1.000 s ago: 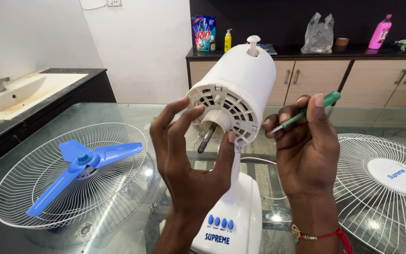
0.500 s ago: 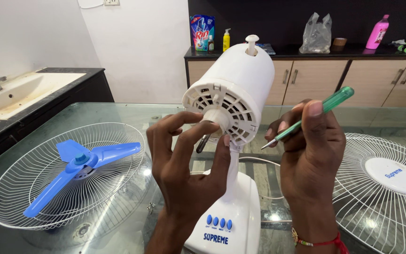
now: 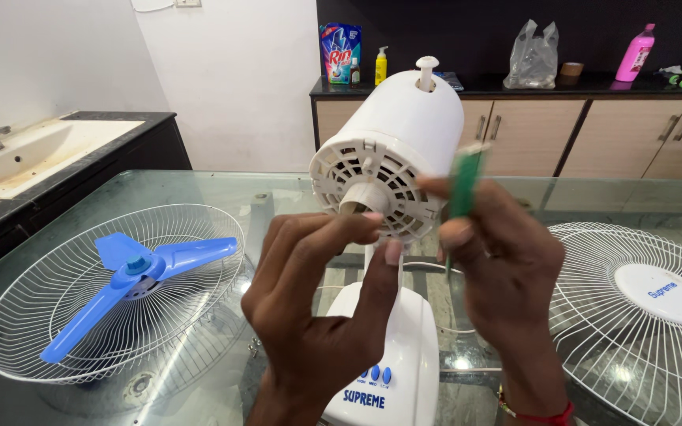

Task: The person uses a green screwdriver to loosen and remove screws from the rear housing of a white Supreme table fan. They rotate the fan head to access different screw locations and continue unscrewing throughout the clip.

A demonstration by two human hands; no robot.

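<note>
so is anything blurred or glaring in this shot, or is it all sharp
Head view: the right hand and its green screwdriver are smeared by motion blur; the left hand at the white fan motor housing is sharper; the glass table mirrors the cabinets and carries bright glare spots near the fan base; the blue fan blade in its wire guard is crisp.

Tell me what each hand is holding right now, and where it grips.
The right hand holds a green screwdriver by its handle. The left hand has its fingers at the front hub of the white fan motor housing; a firm grip cannot be told.
</note>
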